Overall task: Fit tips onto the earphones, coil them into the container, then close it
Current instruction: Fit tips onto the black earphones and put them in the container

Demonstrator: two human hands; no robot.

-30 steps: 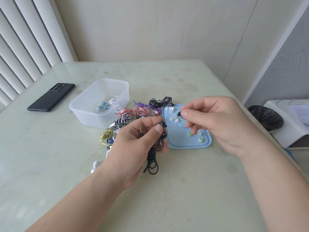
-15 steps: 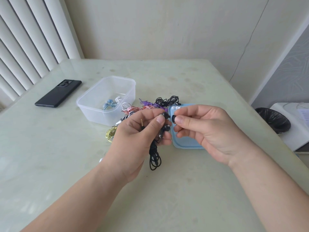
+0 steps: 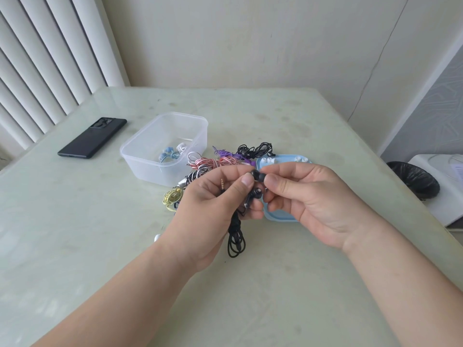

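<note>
A small black ear tip [image 3: 258,176] sits just above the middle of the frame, pressed between the two hands. The right hand [image 3: 313,196] pinches it between thumb and forefinger, its other fingers curled underneath. The left hand [image 3: 208,209] grips a pair of black earphones [image 3: 251,197], thumb and forefinger closed on one earbud right against the tip. The second earbud pokes out just below. A gold plug [image 3: 222,182] shows between the left fingers, and the bundled black cable [image 3: 235,244] hangs in loops below that hand.

Behind the hands, a light blue lid [image 3: 280,217] lies flat on the table [image 3: 250,296], mostly covered by the right hand, with a few white tips [image 3: 269,160] at its far edge. Just left of the lid is a cluster of coiled earphones: a black set [image 3: 254,149], a purple set [image 3: 224,153], a pink set [image 3: 215,162], a black-and-white set [image 3: 195,176] and a yellow set [image 3: 172,197].

Touching that cluster on its upper left stands a clear plastic container [image 3: 150,171], open, with blue earphones [image 3: 166,156] inside. Farther left lies a dark phone [image 3: 92,137]. Vertical blinds [image 3: 37,58] fill the upper left corner. At the right edge, off the table, is a bin with a black bag [image 3: 413,180].
</note>
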